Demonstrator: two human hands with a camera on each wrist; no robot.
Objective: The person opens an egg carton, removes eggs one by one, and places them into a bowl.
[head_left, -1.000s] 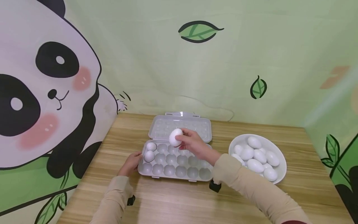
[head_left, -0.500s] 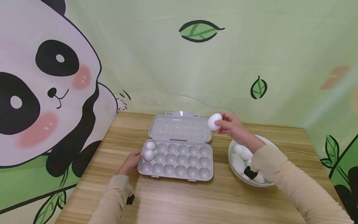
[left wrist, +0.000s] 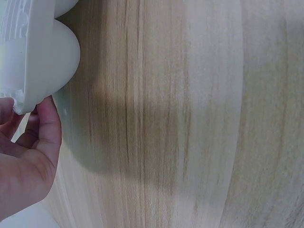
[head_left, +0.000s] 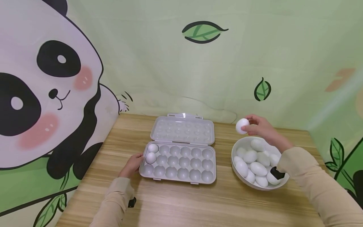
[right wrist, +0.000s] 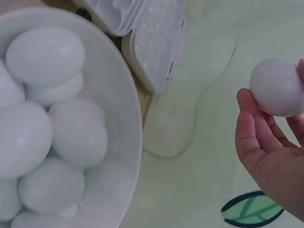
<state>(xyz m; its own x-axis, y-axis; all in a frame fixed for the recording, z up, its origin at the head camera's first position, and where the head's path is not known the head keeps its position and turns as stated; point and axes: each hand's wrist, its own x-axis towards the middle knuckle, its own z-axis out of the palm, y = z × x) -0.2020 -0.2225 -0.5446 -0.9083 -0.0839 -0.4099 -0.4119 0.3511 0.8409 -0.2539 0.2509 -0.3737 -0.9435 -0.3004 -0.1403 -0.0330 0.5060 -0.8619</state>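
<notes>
My right hand (head_left: 262,127) pinches a white egg (head_left: 242,126) above the far rim of a white bowl (head_left: 234,148) filled with several more eggs. In the right wrist view the held egg (right wrist: 276,88) sits in the fingertips, apart from the bowl. With thumb and fingers, my left hand (head_left: 132,164) grips the left edge of an open egg box (head_left: 178,180). Two eggs (head_left: 151,158) rest in the box's leftmost column, in the back and middle rows; its other cups hold nothing. From the left wrist, the box's edge (left wrist: 40,57) shows between thumb and fingers of the left hand (left wrist: 31,152).
The box's lid (head_left: 182,129) lies folded back toward the wall. A wooden table (head_left: 170,205) carries everything. Behind it hangs a green backdrop (head_left: 158,63) printed with a panda and leaves. Black wrist devices (head_left: 277,173) sit at the cuffs.
My right hand has carried the egg rightward from over the egg box to over the bowl's far rim. The left hand has stayed at the box's edge, and the box's two eggs have not moved.
</notes>
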